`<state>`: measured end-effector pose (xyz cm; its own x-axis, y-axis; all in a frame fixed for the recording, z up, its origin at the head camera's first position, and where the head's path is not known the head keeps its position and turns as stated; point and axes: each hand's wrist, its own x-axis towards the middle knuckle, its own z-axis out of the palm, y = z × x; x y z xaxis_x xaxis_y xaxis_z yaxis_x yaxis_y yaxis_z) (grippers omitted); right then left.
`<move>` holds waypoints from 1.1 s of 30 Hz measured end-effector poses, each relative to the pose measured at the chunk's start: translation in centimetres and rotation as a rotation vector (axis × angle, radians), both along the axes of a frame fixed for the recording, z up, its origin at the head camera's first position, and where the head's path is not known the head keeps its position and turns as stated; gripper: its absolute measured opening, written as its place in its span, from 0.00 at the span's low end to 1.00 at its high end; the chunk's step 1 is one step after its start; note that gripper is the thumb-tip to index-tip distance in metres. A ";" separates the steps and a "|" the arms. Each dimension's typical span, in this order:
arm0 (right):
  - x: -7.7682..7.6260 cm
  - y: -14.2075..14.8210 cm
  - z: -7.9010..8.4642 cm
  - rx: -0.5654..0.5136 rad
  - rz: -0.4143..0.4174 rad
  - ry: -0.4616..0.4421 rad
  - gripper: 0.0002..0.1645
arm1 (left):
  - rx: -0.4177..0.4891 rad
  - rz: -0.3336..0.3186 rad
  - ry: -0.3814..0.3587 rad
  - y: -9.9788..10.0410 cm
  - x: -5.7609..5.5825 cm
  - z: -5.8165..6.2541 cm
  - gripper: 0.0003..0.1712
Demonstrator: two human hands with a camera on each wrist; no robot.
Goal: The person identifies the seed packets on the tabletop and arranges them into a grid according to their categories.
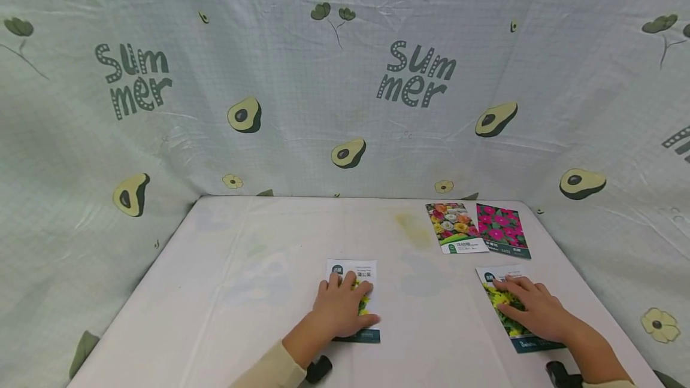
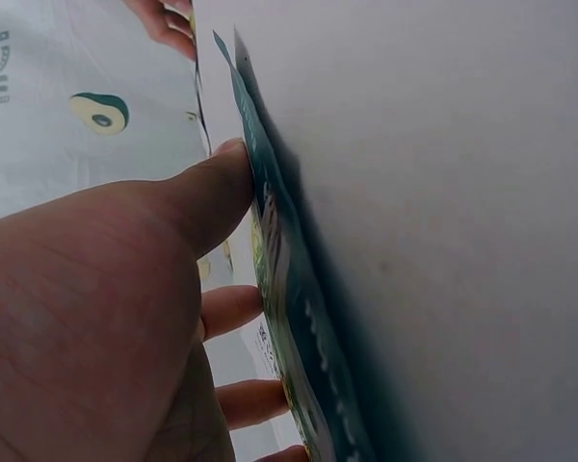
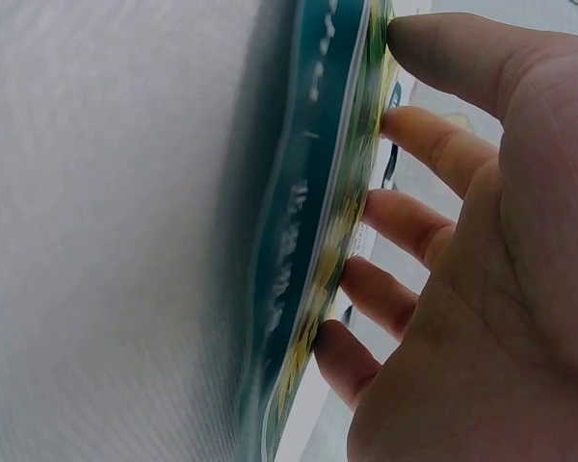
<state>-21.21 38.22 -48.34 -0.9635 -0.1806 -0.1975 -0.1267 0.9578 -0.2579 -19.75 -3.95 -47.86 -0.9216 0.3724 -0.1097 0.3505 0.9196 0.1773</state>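
In the head view my left hand point(image 1: 341, 309) rests on a seed packet point(image 1: 370, 335) with yellow flowers and a dark teal bottom band, at the table's middle. The left wrist view shows the thumb and fingertips touching the face of that packet point(image 2: 287, 260), with nothing gripped. To the right, my right hand point(image 1: 539, 309) lies with spread fingers on another yellow-flowered packet point(image 1: 504, 310), which is tilted on the table. In the right wrist view all its fingertips press on that packet's face point(image 3: 337, 231). Both hands cover part of the print.
Two more packets lie at the back right: one with mixed-colour flowers point(image 1: 454, 223), slightly overlapping one with pink flowers point(image 1: 501, 229). The white table point(image 1: 242, 310) meets a hanging cloth point(image 1: 291, 76) printed with avocados at its back and sides.
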 end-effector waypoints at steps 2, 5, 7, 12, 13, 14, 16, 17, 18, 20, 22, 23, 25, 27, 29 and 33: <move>0.0 0.0 0.0 0.000 0.001 0.002 0.40 | -0.002 0.000 0.005 -0.2 -0.1 -0.1 0.39; 0.0 0.0 -0.1 -0.003 0.003 0.002 0.40 | -0.008 0.001 0.007 -0.5 -0.1 -0.4 0.39; 0.0 0.1 -0.1 -0.006 0.001 -0.001 0.41 | -0.008 0.003 0.005 -0.7 -0.1 -0.3 0.39; 0.0 0.2 -0.4 -0.011 0.002 0.004 0.42 | -0.015 0.010 -0.004 -1.2 -0.1 0.1 0.40; 0.0 0.3 -0.4 -0.012 0.004 0.006 0.42 | -0.018 0.011 -0.005 -1.3 0.0 0.2 0.40; 0.0 0.3 -0.5 -0.012 0.004 0.009 0.42 | -0.019 0.011 -0.007 -1.4 0.0 0.2 0.40; 0.0 0.4 -0.6 -0.013 0.001 0.012 0.42 | -0.017 0.013 -0.013 -1.6 0.0 0.3 0.41; 0.0 0.5 -0.6 -0.013 0.002 0.012 0.42 | -0.016 0.014 -0.015 -1.7 -0.1 0.3 0.41; -0.1 0.5 -0.5 -0.014 0.003 0.013 0.42 | -0.014 0.014 -0.015 -1.8 -0.1 0.3 0.41; -0.1 0.5 -0.5 -0.017 0.004 0.012 0.43 | -0.013 0.014 -0.016 -2.0 -0.2 0.1 0.41; -0.1 0.5 -0.5 -0.021 0.005 0.011 0.42 | -0.016 0.011 -0.013 -2.2 -0.3 -0.2 0.41; 0.0 0.5 -0.5 -0.022 0.005 0.010 0.42 | -0.017 0.011 -0.010 -2.3 -0.4 -0.4 0.41; 0.0 0.5 -0.5 -0.024 0.005 0.010 0.42 | -0.017 0.008 -0.002 -2.5 -0.5 -0.8 0.41; 0.0 0.5 -0.5 -0.023 0.005 0.010 0.42 | -0.014 0.006 0.008 -2.6 -0.7 -1.0 0.42; 0.0 0.4 -0.4 -0.019 0.003 0.008 0.42 | -0.010 0.004 0.014 -2.7 -0.8 -1.2 0.42; 0.0 0.3 -0.2 -0.012 0.000 0.004 0.41 | -0.017 -0.005 0.022 -2.9 -0.7 -1.2 0.42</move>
